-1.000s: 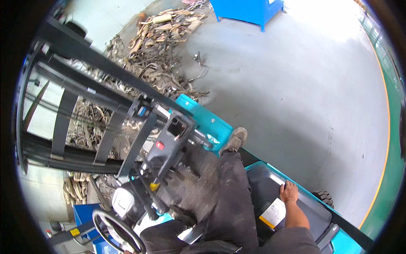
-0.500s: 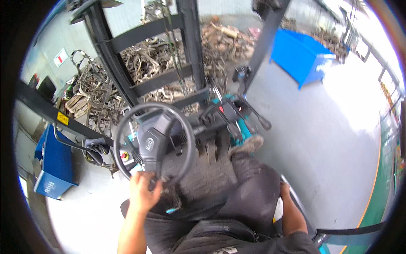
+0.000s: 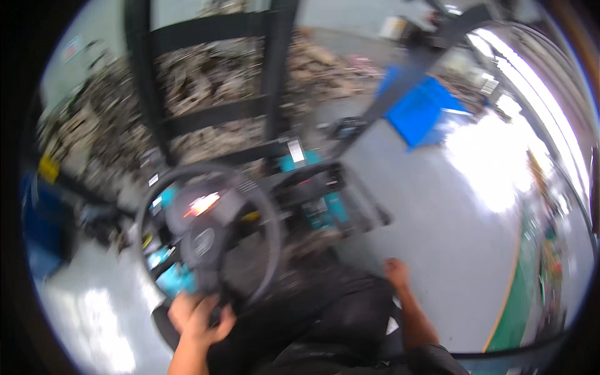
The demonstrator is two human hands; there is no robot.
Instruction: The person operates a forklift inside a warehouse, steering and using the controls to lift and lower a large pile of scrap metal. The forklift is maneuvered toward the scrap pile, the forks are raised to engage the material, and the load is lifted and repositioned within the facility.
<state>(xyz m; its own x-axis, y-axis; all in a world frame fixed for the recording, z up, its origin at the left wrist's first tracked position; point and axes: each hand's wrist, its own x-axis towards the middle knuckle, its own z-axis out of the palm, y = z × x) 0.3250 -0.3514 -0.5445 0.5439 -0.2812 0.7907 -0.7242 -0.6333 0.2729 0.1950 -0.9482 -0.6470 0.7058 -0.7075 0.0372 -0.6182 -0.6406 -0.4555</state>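
- Left hand (image 3: 199, 315) sits at the near, lower edge of the black steering wheel (image 3: 203, 244), fingers partly curled on its rim; a dark rounded piece shows between thumb and fingers.
- Right hand (image 3: 395, 272) lies beyond the right thigh, loosely bent; blur hides whether it has hold of anything.
- Dark trousers (image 3: 337, 306) fill the seat area between the two forearms.
- Black levers (image 3: 375, 212) stand right of the wheel, with teal bodywork near them.
- Ahead rise the black mast uprights (image 3: 140, 81), joined by crossbars.
- Behind the mast, a brownish scrap heap (image 3: 206, 75) spreads along a pale wall (image 3: 350, 44).
- Smooth grey floor (image 3: 437, 250) stretches to the right, washed out by white glare farther off.
- A blue bin (image 3: 425, 115) stands on it, right of the heap; another blue container (image 3: 44, 231) is at far left.
- Along the right, an orange-yellow line (image 3: 505, 300) borders a green floor strip (image 3: 515, 306).
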